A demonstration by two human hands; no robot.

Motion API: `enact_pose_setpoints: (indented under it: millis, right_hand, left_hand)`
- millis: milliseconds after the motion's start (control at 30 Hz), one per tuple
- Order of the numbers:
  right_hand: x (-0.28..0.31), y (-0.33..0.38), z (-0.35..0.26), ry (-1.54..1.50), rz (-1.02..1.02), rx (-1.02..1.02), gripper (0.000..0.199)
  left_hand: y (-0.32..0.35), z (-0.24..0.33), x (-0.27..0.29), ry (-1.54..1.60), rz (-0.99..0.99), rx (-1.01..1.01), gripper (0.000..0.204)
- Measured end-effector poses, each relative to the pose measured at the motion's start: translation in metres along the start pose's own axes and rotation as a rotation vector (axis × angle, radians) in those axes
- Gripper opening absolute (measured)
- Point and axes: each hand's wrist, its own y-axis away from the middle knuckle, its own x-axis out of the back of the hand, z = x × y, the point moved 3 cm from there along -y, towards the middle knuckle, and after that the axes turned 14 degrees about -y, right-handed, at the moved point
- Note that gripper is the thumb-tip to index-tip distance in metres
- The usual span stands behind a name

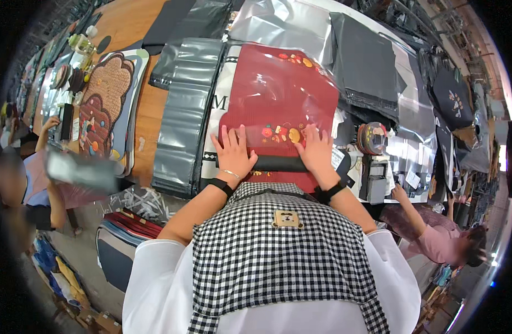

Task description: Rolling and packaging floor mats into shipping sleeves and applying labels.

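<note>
A red mat (281,100) with colourful floral motifs lies in front of me on a pile of mats. My left hand (233,153) rests on its near left part, palm down and fingers spread. Across from it, my right hand (317,149) lies flat near the floral motif on the right, fingers apart. Between the two palms runs a dark roll (278,163), which looks like part of the mat rolled up with its dark backing outward. Both thumbs point inward just above this roll, and the palms cover its ends. More red fabric shows below the roll.
Grey plastic bags (186,119) lie stacked to the left, with dark bags (364,67) at the far right. Flower-shaped mats (108,106) sit further left. Round coasters (372,138) stand right of my hand. One person (440,242) works at the right, another (36,178) at the left.
</note>
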Motion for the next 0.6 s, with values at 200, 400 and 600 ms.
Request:
enact_pose_setpoints:
  millis: [200,400,600]
  right_hand:
    - [0.006,-0.055,-0.057,-0.177,-0.17,0.219,0.049]
    - [-0.042,-0.057,-0.097,-0.217,-0.056,0.68,0.045]
    - [-0.042,-0.056,-0.088,-0.766,-0.132,0.486,0.038]
  left_hand:
    - [0.008,-0.004,0.007,-0.029,-0.046,0.035,0.094]
    - [0.009,-0.001,-0.009,0.124,0.102,-0.22,0.085]
    - [0.008,-0.002,-0.002,0.034,-0.036,-0.088,0.078]
